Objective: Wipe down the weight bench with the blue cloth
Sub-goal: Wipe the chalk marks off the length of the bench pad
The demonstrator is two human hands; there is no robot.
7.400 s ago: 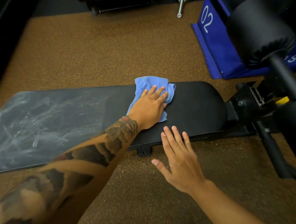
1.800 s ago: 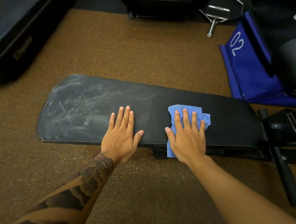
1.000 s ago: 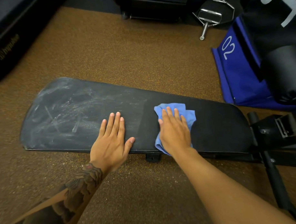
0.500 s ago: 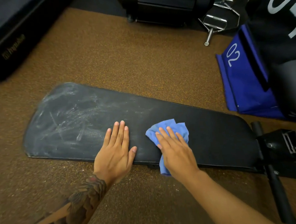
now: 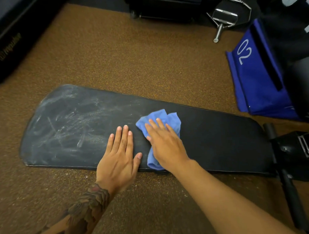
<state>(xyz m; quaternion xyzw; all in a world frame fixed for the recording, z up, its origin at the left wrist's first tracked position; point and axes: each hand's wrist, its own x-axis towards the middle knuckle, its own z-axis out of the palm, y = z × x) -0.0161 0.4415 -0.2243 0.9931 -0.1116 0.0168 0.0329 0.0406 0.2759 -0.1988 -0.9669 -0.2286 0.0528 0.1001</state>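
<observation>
A long black padded weight bench [image 5: 221, 140] lies low across the brown floor. Its left half is smeared with whitish dusty streaks [image 5: 63, 127]; its right half looks dark and even. The crumpled blue cloth [image 5: 169, 119] lies near the pad's middle, hanging a little over the near edge. My right hand [image 5: 166, 146] presses flat on the cloth with straight fingers. Just left of it, my left hand [image 5: 120, 154] rests flat on the bare pad, fingers together and pointing away from me.
The bench's black metal frame and post [image 5: 290, 164] stick out at the right end. A blue bag marked 02 [image 5: 255, 78] sits behind right. A metal bar handle [image 5: 222, 21] and black equipment [image 5: 172, 4] line the far edge; a black pad [image 5: 9, 43] lies far left.
My right hand has slid the cloth leftward along the pad toward my left hand and the streaked area. My left hand has stayed flat in place.
</observation>
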